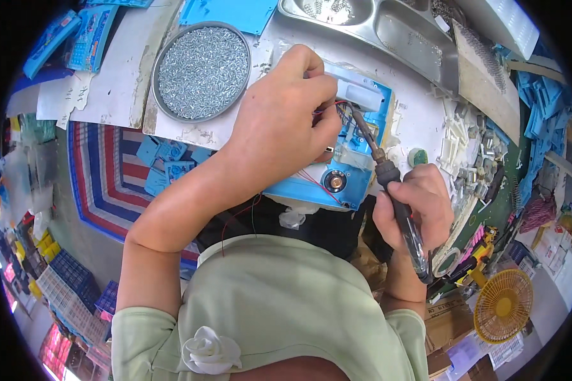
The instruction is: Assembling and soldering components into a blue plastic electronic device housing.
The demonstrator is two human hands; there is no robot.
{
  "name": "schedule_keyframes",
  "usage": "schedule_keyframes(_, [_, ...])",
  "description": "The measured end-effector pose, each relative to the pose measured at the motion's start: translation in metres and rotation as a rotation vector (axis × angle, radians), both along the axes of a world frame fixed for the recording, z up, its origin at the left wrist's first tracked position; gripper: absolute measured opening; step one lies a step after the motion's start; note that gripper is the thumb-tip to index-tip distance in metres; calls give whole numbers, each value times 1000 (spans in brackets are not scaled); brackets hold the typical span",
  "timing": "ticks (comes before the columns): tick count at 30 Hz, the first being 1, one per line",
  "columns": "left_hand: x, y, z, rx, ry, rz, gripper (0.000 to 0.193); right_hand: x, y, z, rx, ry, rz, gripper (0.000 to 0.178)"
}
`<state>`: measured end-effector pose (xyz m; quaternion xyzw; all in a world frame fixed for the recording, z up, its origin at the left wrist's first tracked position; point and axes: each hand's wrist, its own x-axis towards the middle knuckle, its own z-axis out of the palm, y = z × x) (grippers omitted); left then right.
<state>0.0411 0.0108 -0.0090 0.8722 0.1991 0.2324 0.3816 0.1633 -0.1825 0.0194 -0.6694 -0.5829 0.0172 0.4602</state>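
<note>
My right hand (419, 206) is wrapped round the black handle of a soldering iron (386, 170). The iron slants up and left, its tip over a blue plastic casing (286, 188) on the bench. Above that casing my left hand (289, 114) is closed, its fingertips pinching a thin red wire (340, 102) close to the iron's tip. Inside the casing sit a small round speaker (334, 181) and a whitish block (360, 95). More thin wires run out below my left hand and hang over the bench edge. The left hand covers much of the casing's left half.
A round metal bowl of small screws (203, 73) stands at the left. Behind lies a steel compartment tray (413, 38) with small parts. A green round piece (417, 157), white plastic parts (454, 140) and metal bits lie right. A yellow fan (504, 306) is lower right.
</note>
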Motion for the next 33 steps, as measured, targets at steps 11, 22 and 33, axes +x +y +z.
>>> schedule_keyframes(11, [1,0,-1,1,-1,6,8,7,-1,-4,-36,-147,41,37])
schedule_keyframes(22, [1,0,0,-28,-2,2,9,10,-6,-2,-30,-61,40,39])
schedule_keyframes(33, [0,1,1,-29,-4,-12,11,14,-4,-3,-24,-30,44,36])
